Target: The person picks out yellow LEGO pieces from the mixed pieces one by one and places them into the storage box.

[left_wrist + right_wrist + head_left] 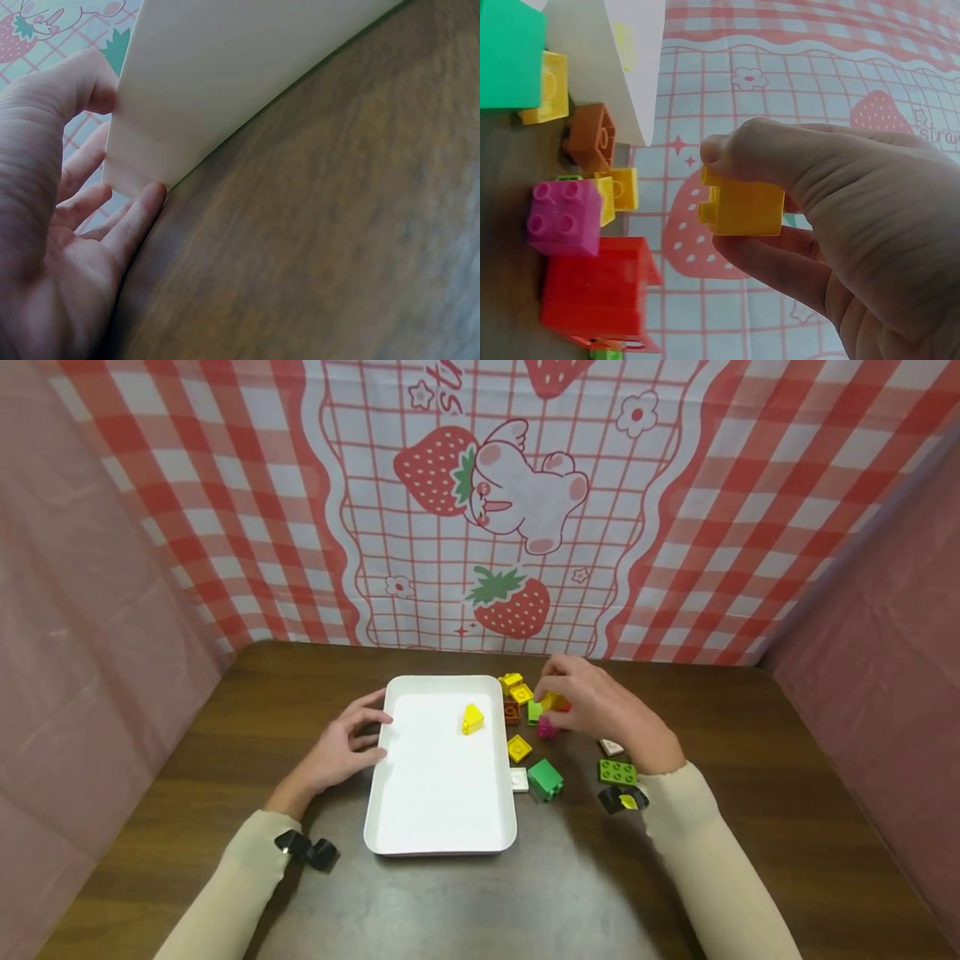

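My right hand [592, 697] pinches a yellow toy building brick [750, 210] between thumb and fingers, above the loose bricks right of the white tray [442, 850]. Below and beside it are a magenta brick [564, 217] and a red brick [596, 289] with an open hollow side. At the tray's left side, my left hand [348, 745] rests its fingertips and thumb on the rim and outer wall. In the left wrist view, its fingers meet the tray wall [225, 67] near a corner. A yellow wedge-like piece [472, 719] lies inside the tray.
Beside the tray's right wall lie several bricks: brown [512, 712], yellow [518, 748], white [519, 779] and dark green [545, 779]. A light green brick [617, 772] is by the right wrist, with a white piece [611, 747] behind it. A strawberry-print cloth [510, 606] hangs behind the table.
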Available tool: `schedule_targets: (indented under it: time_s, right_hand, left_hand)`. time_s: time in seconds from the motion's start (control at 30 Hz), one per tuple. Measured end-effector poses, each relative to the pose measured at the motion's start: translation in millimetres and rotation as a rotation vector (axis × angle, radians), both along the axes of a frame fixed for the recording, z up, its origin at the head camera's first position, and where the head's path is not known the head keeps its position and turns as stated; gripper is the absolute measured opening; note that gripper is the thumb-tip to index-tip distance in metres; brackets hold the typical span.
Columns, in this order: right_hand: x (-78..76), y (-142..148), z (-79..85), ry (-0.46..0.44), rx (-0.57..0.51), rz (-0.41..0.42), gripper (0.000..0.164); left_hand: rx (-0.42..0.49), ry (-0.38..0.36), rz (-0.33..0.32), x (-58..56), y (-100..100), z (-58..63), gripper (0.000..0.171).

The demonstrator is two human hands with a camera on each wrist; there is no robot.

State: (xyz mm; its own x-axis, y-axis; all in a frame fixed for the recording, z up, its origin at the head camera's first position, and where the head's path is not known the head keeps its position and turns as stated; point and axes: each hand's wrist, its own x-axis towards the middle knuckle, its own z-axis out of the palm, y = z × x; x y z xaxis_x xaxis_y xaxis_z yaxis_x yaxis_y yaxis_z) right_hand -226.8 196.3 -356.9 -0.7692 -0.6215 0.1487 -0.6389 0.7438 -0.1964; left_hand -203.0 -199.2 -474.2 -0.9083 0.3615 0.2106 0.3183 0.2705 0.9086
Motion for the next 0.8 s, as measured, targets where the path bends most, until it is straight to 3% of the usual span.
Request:
schedule_targets:
  time_s: [0.3, 0.8]
  right_hand:
    - [-6.7, -2.0, 12.3, 0.06, 0.013, 0.015, 0.026]
    - [-7.9, -8.1, 8.4, 0.024, -0.008, 0.065, 0.025]
  left_hand:
    - [0.009, 0.0, -0.005, -1.3, 0.0, -0.2, 0.042]
    - [0.029, 0.007, -0.006, -1.3, 0.5, -2.1, 0.042]
